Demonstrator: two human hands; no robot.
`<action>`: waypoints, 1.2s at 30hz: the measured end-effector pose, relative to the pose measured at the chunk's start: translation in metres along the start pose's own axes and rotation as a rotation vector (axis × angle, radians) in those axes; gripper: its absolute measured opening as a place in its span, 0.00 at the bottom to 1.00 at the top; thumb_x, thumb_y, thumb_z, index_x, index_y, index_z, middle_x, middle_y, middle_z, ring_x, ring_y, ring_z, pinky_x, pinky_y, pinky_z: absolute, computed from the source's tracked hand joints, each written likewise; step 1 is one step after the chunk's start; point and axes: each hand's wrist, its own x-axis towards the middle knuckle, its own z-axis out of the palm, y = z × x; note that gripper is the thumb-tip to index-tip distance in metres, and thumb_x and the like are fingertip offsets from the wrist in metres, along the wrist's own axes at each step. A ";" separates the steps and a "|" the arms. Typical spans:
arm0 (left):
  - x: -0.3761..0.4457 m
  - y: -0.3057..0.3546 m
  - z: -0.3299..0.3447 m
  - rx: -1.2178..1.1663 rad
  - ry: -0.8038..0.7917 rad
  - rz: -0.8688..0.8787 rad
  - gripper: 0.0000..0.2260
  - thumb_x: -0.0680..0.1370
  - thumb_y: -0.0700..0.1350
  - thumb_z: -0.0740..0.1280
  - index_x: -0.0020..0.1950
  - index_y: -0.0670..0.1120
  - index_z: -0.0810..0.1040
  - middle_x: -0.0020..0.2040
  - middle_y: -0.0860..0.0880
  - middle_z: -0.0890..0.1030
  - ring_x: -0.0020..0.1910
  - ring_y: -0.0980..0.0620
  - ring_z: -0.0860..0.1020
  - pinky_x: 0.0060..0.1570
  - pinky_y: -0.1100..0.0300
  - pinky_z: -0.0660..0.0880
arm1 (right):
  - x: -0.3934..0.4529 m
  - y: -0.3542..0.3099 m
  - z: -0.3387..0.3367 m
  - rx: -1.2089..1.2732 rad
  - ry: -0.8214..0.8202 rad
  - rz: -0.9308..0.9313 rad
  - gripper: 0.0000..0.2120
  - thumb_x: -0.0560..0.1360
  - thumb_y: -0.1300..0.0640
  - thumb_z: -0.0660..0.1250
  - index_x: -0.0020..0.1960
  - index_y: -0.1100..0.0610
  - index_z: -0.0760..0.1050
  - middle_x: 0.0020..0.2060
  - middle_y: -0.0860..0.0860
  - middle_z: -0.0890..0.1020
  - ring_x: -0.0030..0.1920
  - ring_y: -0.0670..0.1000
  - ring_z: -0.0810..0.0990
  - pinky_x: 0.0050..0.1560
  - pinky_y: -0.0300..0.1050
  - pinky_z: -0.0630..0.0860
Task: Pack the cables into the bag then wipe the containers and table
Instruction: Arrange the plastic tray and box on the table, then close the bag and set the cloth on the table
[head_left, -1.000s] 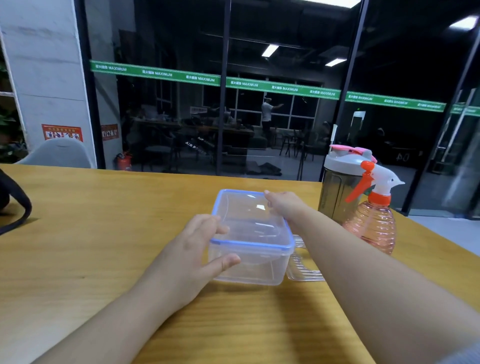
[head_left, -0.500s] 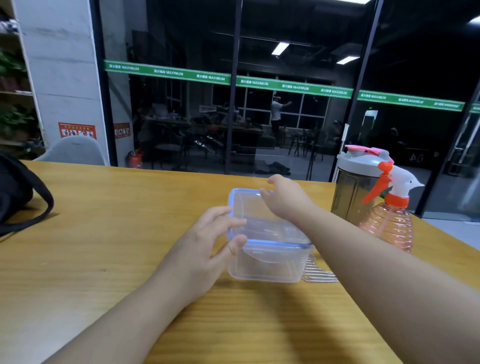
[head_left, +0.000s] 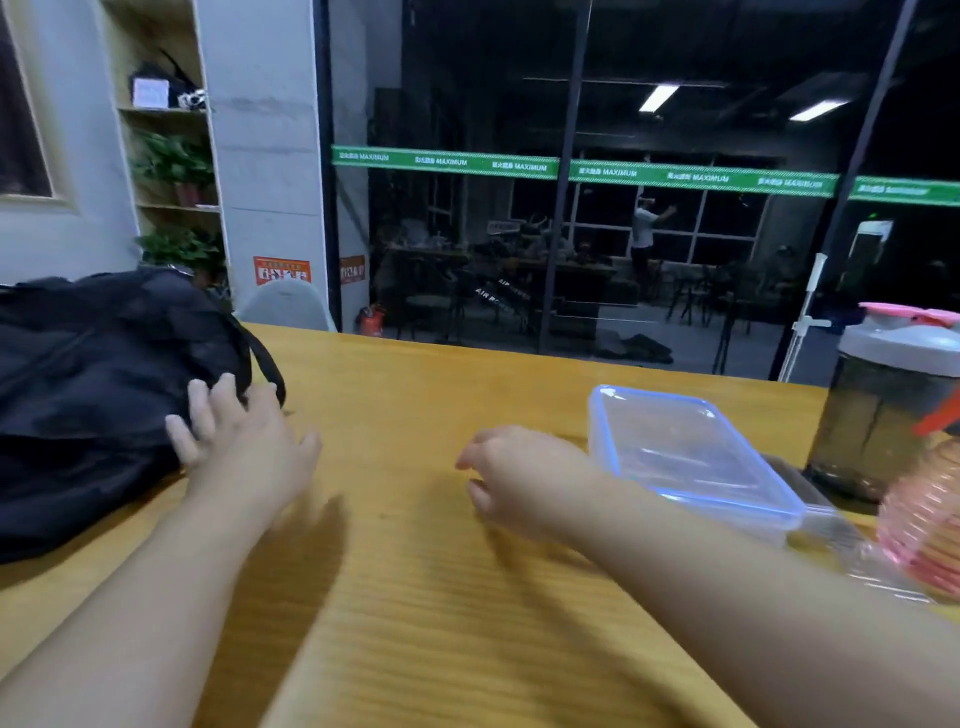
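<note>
The left hand (head_left: 244, 441) is reaching with fingers spread and straight, its fingertips touching the black bag (head_left: 98, 384) lying at the counter's (head_left: 415, 597) left. The right hand (head_left: 514, 478) is hovering loosely curled, holding nothing, just beside the clear blue-rimmed container (head_left: 685, 452).

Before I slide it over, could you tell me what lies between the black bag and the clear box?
Head view: only both hands, left hand and right hand, over bare wooden table.
</note>
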 end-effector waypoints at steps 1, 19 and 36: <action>0.006 -0.013 -0.002 0.040 0.001 -0.035 0.29 0.75 0.56 0.63 0.72 0.48 0.60 0.76 0.43 0.51 0.75 0.45 0.42 0.71 0.44 0.42 | 0.003 -0.008 0.003 -0.014 -0.094 0.012 0.15 0.79 0.56 0.56 0.62 0.55 0.75 0.60 0.53 0.76 0.59 0.57 0.75 0.55 0.49 0.75; 0.071 -0.080 0.004 0.188 -0.010 -0.205 0.36 0.73 0.67 0.58 0.65 0.38 0.66 0.63 0.39 0.68 0.63 0.40 0.64 0.55 0.46 0.68 | 0.032 -0.053 -0.024 -0.156 -0.326 0.070 0.03 0.76 0.63 0.61 0.47 0.57 0.71 0.37 0.51 0.71 0.43 0.54 0.73 0.37 0.44 0.70; 0.065 -0.080 -0.003 0.314 -0.220 0.293 0.13 0.79 0.54 0.55 0.44 0.48 0.73 0.44 0.53 0.78 0.44 0.50 0.76 0.41 0.55 0.72 | 0.045 -0.038 -0.018 -0.012 -0.295 0.118 0.14 0.73 0.62 0.59 0.54 0.56 0.80 0.48 0.51 0.82 0.46 0.52 0.80 0.43 0.44 0.78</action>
